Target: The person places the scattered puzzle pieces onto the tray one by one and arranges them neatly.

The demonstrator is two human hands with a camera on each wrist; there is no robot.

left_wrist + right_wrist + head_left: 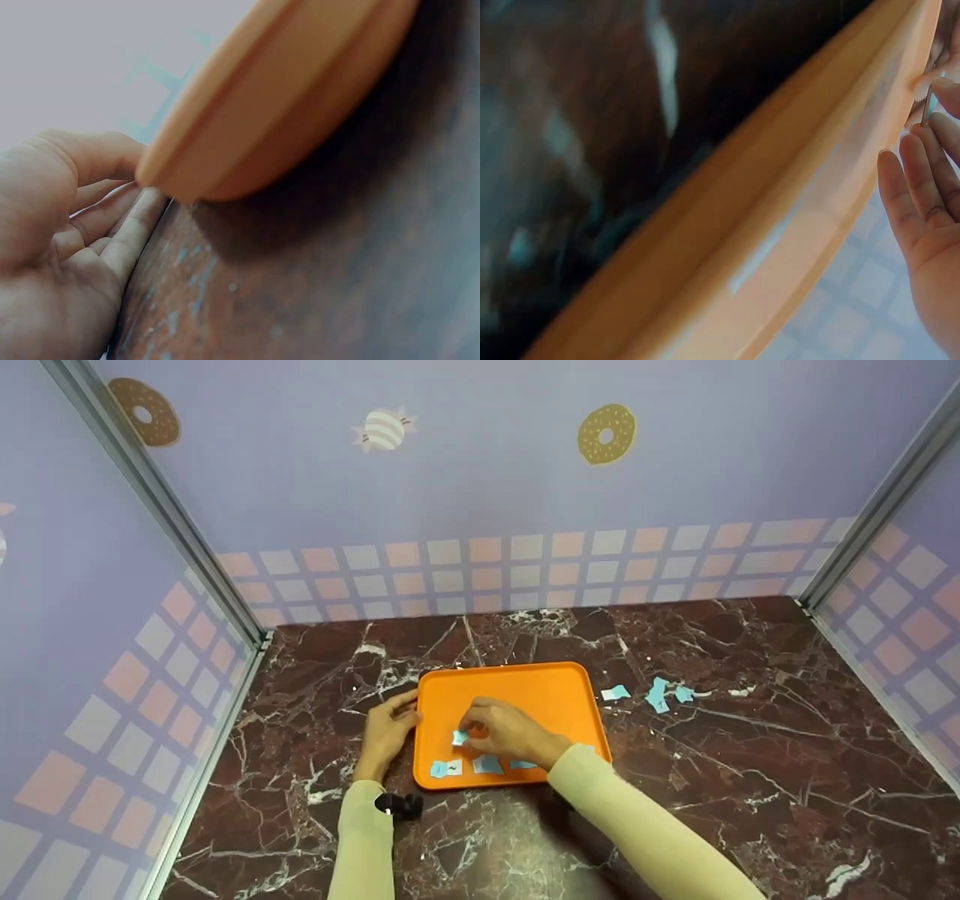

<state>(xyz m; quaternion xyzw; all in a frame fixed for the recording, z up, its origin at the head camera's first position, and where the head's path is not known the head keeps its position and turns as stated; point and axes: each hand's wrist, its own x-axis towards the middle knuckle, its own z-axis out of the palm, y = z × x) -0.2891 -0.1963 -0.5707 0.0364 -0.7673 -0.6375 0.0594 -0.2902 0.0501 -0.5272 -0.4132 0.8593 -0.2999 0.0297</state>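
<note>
Pale yellow sleeves; black device at left cuff

- Orange tray, far part: reachable from above; raised rim bars low sliding.
- Left side: left hand at rim.
- Middle: right hand intrudes; sleeve crosses near-right corner.
- Tabletop right: passable nearer than loose scraps.

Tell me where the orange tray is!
In the head view, the orange tray lies on the marbled table, between the left hand and loose blue pieces at right.
</note>
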